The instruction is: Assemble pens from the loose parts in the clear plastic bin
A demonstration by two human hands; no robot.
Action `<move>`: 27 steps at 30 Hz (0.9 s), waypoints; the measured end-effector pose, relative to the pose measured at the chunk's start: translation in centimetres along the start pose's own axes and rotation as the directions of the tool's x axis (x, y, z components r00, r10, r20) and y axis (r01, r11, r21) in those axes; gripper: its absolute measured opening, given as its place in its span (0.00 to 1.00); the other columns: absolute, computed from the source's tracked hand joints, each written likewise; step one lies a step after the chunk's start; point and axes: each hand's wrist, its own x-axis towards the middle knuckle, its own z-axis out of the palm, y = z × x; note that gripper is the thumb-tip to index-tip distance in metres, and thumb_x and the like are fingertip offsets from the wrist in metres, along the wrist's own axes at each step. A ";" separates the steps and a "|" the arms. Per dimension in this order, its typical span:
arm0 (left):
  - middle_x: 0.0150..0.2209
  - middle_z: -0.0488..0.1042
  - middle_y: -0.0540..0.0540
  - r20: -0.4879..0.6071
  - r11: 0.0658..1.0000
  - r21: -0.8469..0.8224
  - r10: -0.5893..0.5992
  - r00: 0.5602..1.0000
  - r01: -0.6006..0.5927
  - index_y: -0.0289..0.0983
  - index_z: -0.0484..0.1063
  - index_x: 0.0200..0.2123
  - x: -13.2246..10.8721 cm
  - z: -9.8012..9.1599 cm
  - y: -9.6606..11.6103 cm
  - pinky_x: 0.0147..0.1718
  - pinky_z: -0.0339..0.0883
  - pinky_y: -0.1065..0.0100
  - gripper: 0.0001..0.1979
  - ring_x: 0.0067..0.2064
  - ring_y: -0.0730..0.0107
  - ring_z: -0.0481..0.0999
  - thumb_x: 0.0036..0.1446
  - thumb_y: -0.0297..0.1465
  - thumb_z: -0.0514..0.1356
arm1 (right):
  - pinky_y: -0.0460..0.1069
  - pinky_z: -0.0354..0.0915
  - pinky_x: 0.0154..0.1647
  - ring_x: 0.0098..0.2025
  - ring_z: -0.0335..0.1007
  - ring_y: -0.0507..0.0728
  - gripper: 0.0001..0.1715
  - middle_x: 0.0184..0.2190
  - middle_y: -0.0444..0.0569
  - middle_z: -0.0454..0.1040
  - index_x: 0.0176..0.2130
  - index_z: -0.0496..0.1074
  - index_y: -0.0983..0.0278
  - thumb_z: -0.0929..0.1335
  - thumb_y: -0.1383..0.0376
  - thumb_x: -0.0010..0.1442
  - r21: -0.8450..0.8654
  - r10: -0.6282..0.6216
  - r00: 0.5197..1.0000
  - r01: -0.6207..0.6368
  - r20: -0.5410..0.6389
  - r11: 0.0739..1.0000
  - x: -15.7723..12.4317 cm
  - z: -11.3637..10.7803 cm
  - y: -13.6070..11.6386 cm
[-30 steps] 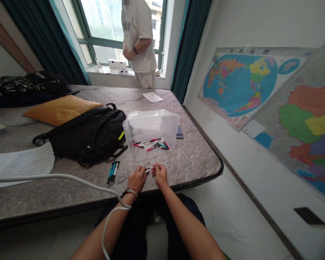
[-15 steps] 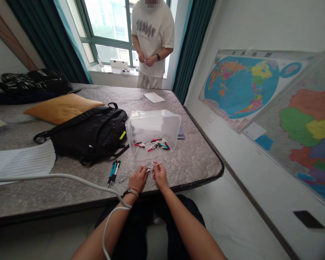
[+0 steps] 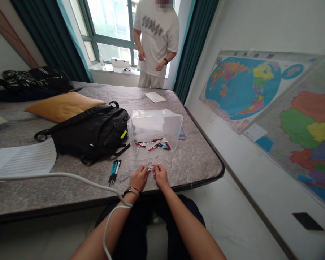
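Close together over the mattress (image 3: 195, 162), both my hands work with their fingers pinched. My left hand (image 3: 138, 178) grips a small white and dark pen part (image 3: 150, 169), mostly covered by the fingertips. Between the fingers of my right hand (image 3: 160, 176) is a thin whitish rod like a pen refill, its tip sticking out at the top. Left of my hands lie several assembled pens (image 3: 114, 172), teal, black and white, side by side. Just beyond my fingers a clear plastic box (image 3: 157, 121) contains loose red, black, teal and silvery pen parts (image 3: 160, 145).
A black backpack (image 3: 92, 131) and a yellow cushion (image 3: 62, 105) lie to the left, near printed sheets (image 3: 24, 160). A white cable (image 3: 78, 180) crosses in front of my left forearm. Behind the mattress stands a person (image 3: 157, 39). Another paper (image 3: 155, 96) lies farther back.
My hands stay together with only slight finger movement on the small parts. The person at the back has parted their hands, which were together before.
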 end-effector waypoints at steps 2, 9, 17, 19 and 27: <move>0.48 0.71 0.45 -0.012 1.000 -0.004 -0.001 1.000 0.001 0.44 0.70 0.49 0.0 0.0 0.0 0.32 0.59 0.69 0.18 0.35 0.71 0.73 0.69 0.40 0.44 | 0.43 0.56 0.19 0.20 0.58 0.48 0.24 0.24 0.42 0.68 0.39 0.74 0.65 0.65 0.47 0.61 0.080 -0.005 0.999 0.009 -0.052 0.997 0.1 -0.1 0.0; 0.47 0.71 0.45 -0.024 1.000 0.005 0.012 1.000 -0.012 0.44 0.70 0.47 0.0 0.0 0.0 0.31 0.57 0.69 0.19 0.34 0.70 0.72 0.69 0.41 0.43 | 0.43 0.60 0.21 0.21 0.62 0.48 0.24 0.26 0.43 0.70 0.39 0.71 0.64 0.65 0.47 0.61 0.160 -0.011 0.990 0.034 -0.142 0.986 0.1 -0.1 0.1; 0.47 0.71 0.45 -0.023 1.000 0.019 0.015 1.000 -0.014 0.45 0.70 0.48 0.0 0.2 -0.2 0.30 0.57 0.69 0.18 0.34 0.71 0.72 0.68 0.42 0.44 | 0.44 0.61 0.23 0.22 0.63 0.49 0.25 0.26 0.44 0.70 0.38 0.75 0.64 0.66 0.46 0.60 0.071 -0.038 0.995 0.045 -0.097 0.996 -0.2 0.1 -0.4; 0.47 0.71 0.46 -0.026 1.000 0.021 0.022 0.999 -0.021 0.45 0.70 0.48 0.0 0.3 -0.2 0.29 0.57 0.69 0.18 0.33 0.71 0.72 0.68 0.42 0.43 | 0.44 0.61 0.23 0.23 0.63 0.50 0.24 0.26 0.44 0.70 0.38 0.76 0.64 0.67 0.46 0.59 0.042 -0.038 0.997 0.041 -0.069 0.998 -0.2 0.1 -0.4; 0.48 0.71 0.45 -0.020 1.000 0.003 0.019 1.000 -0.019 0.46 0.68 0.52 0.0 0.5 -0.3 0.31 0.58 0.69 0.18 0.35 0.71 0.73 0.69 0.39 0.44 | 0.47 0.65 0.34 0.32 0.67 0.54 0.20 0.28 0.47 0.73 0.27 0.76 0.62 0.68 0.50 0.59 -0.218 -0.144 0.989 0.148 0.035 0.965 -0.5 0.2 -1.3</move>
